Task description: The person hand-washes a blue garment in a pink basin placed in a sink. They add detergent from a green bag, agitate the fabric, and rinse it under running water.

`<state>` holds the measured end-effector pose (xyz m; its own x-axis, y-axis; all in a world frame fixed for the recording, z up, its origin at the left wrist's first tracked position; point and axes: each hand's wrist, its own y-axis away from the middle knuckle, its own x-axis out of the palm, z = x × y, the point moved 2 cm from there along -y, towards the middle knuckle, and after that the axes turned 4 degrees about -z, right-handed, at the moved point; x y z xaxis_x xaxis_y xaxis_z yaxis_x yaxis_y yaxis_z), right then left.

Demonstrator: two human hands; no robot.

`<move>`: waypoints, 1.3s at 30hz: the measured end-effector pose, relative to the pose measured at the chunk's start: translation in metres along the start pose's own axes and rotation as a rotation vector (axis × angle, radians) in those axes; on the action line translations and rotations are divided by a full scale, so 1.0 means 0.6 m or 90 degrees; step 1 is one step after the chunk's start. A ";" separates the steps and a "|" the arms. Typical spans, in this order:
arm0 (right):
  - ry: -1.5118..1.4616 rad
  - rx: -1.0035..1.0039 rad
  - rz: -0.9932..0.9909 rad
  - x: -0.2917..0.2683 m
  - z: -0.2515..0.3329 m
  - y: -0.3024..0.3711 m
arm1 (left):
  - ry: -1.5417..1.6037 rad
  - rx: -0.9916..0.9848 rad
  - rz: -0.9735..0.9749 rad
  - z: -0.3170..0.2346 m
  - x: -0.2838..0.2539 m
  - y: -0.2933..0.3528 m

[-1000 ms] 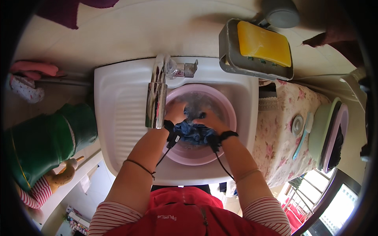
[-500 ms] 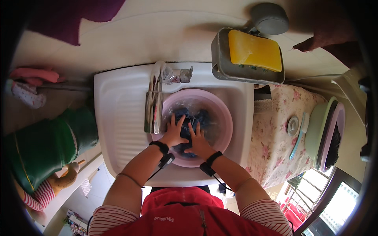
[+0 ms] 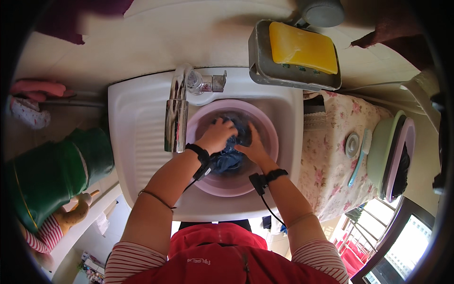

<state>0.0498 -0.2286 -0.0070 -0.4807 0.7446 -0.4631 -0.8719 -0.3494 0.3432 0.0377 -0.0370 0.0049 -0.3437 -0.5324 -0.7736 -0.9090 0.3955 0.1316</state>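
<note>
The pink basin (image 3: pixel 265 124) sits inside the white sink (image 3: pixel 137 142), directly below the chrome tap (image 3: pixel 176 118). A dark blue cloth (image 3: pixel 231 158) lies in the basin, bunched near its centre.

The left hand (image 3: pixel 216 136) rests on the cloth on the basin's tap side, fingers curled together and pressing into the fabric. The right hand (image 3: pixel 254 147) lies on the cloth on the opposite side, fingers extended close together and laid flat against it. Whether either hand actually grips a fold is hard to tell, as the fingertips blend into the dark fabric. Each wrist carries a black band with a thin cable.

Beyond the basin, on the wall side, a grey soap tray (image 3: pixel 265 71) holds a yellow bar (image 3: pixel 302 47). To the right of the basin, a floral-covered surface (image 3: pixel 331 175) carries a light blue brush (image 3: pixel 359 158) and a green tub (image 3: pixel 380 151). To the left of the basin, past the sink's ribbed drainboard, stands a green container (image 3: pixel 47 175).
</note>
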 end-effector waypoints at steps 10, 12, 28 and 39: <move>0.249 0.092 0.171 0.048 0.030 0.123 | 0.113 -0.266 0.071 -0.043 0.015 0.151; 0.262 0.077 0.140 0.072 0.019 0.104 | 0.092 -0.342 0.148 -0.027 0.052 0.135; -0.301 0.138 0.032 -0.017 -0.014 0.002 | -0.105 0.113 -0.106 -0.008 -0.021 0.032; 0.484 0.063 0.249 0.087 0.020 0.112 | 0.011 -0.181 0.112 -0.022 0.002 0.112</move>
<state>-0.0328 -0.2065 0.0019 -0.7077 -0.0142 -0.7063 -0.6358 -0.4232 0.6455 -0.0269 -0.0213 0.0208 -0.5032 -0.4884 -0.7129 -0.8638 0.2593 0.4320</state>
